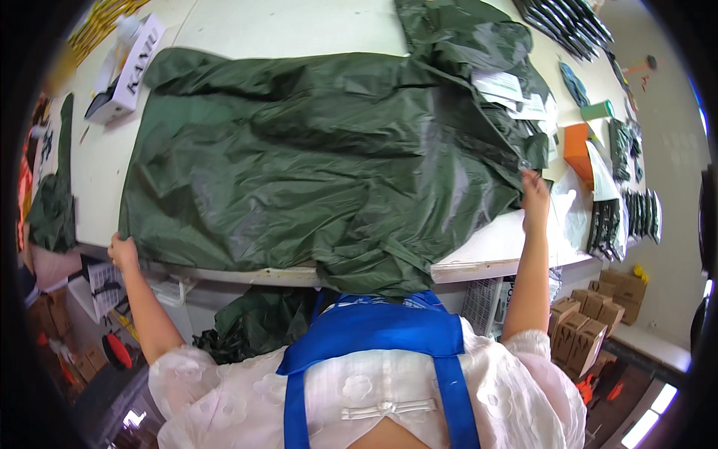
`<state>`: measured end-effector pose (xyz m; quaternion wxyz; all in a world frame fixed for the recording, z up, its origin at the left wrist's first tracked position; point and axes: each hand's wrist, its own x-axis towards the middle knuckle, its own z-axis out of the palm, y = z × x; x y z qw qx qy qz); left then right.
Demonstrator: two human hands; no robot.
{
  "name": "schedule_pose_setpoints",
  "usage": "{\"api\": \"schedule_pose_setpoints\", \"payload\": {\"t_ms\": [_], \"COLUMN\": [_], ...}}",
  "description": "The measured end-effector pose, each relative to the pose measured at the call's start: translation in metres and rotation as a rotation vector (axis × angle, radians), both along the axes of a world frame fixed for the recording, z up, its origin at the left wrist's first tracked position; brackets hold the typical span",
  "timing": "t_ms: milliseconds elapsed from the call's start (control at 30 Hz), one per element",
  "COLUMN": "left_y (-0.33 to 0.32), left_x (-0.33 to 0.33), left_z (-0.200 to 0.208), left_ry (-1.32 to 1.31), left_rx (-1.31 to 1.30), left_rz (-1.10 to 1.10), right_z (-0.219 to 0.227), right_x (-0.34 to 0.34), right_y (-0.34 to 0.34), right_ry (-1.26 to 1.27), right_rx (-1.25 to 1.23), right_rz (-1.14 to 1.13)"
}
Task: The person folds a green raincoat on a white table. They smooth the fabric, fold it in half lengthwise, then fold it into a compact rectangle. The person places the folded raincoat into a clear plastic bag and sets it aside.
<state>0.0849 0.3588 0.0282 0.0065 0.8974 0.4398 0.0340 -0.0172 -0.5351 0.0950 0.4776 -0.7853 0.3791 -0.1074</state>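
Note:
A dark green raincoat of thin shiny fabric lies spread across the white table, wrinkled, with part of it hanging over the near edge. My left hand is closed on its lower left corner at the table's front edge. On the right, my right hand pinches the coat's edge, arm stretched out; the exact part between the fingers is too small to make out. Beyond it a bunched heap of the same green fabric lies at the back, with white printed sheets beside it.
A white box stands at the back left. To the right are an orange box, a green roll and several dark folded packs. Dark green fabric hangs below the table. Cardboard boxes are stacked at the lower right.

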Motion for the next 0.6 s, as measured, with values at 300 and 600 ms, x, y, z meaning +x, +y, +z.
{"api": "schedule_pose_setpoints", "payload": {"t_ms": [300, 600], "left_y": [-0.434, -0.743], "left_x": [0.031, -0.026], "left_z": [0.096, 0.060], "left_ry": [-0.359, -0.241], "left_rx": [-0.728, -1.281], "left_rz": [-1.154, -1.577], "right_z": [-0.049, 0.049], "right_x": [0.057, 0.006], "right_y": [-0.140, 0.035], "right_ry": [0.023, -0.243], "right_rx": [0.224, 0.289], "right_rz": [-0.309, 0.206]}}
